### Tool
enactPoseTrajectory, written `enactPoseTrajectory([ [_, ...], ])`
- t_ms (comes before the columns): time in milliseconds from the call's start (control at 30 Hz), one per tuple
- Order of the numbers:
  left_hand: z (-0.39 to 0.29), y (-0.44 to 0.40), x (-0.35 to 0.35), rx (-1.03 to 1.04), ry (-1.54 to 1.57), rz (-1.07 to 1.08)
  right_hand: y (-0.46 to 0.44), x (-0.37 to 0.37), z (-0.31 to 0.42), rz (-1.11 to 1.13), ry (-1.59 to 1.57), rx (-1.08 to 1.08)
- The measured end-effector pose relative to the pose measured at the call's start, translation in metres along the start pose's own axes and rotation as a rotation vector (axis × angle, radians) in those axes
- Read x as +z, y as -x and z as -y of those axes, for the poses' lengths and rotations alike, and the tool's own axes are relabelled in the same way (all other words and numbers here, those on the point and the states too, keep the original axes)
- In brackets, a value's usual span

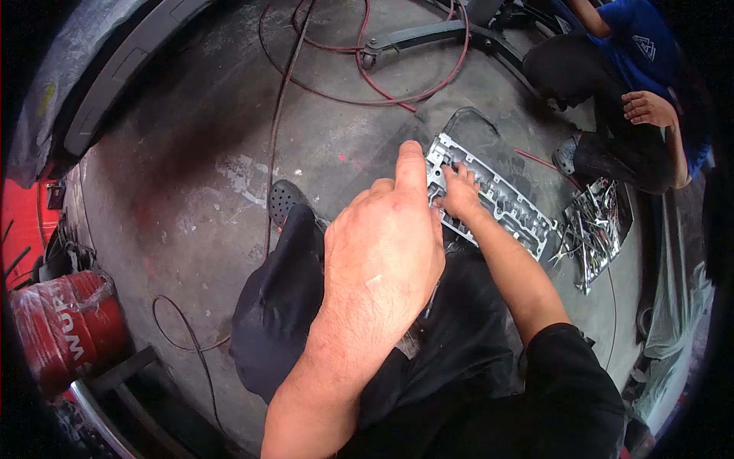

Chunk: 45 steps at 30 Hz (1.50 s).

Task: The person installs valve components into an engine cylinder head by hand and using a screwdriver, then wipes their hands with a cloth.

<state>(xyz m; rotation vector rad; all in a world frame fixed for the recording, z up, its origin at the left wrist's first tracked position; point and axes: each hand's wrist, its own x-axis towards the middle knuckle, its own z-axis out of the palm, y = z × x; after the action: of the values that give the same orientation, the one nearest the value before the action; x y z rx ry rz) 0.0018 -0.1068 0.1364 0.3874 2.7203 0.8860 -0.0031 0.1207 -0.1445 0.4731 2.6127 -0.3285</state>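
Note:
A silvery metal engine part (508, 199) with rows of openings lies on the floor in front of my knees. Large in the middle of the view, my left hand (386, 245) is raised close to the camera, back of the hand up. Its index finger points upward and the other fingers are curled, their tips hidden behind the hand. My right hand (460, 193) rests at the left end of the metal part, fingers spread over its surface. A dark curved hose (470, 111) lies just beyond that end.
A tray of metal tools (596, 229) lies at right, near a crouching person (612, 99) in blue. Red hoses (367, 99) loop across the floor (206, 115). A wheeled stand (420, 32) is at the top, a red bucket (69, 329) at lower left.

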Motion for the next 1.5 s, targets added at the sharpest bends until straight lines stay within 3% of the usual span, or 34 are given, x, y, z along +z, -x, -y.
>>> enactPoseTrajectory([
  [833,0.001,-0.001,-0.001,0.003,-0.011,0.051,0.002,0.008,-0.018,-0.09,-0.054,-0.111],
  [1500,-0.002,-0.001,0.0,0.008,-0.018,0.064,0.001,0.005,-0.009,-0.062,-0.019,-0.039],
])
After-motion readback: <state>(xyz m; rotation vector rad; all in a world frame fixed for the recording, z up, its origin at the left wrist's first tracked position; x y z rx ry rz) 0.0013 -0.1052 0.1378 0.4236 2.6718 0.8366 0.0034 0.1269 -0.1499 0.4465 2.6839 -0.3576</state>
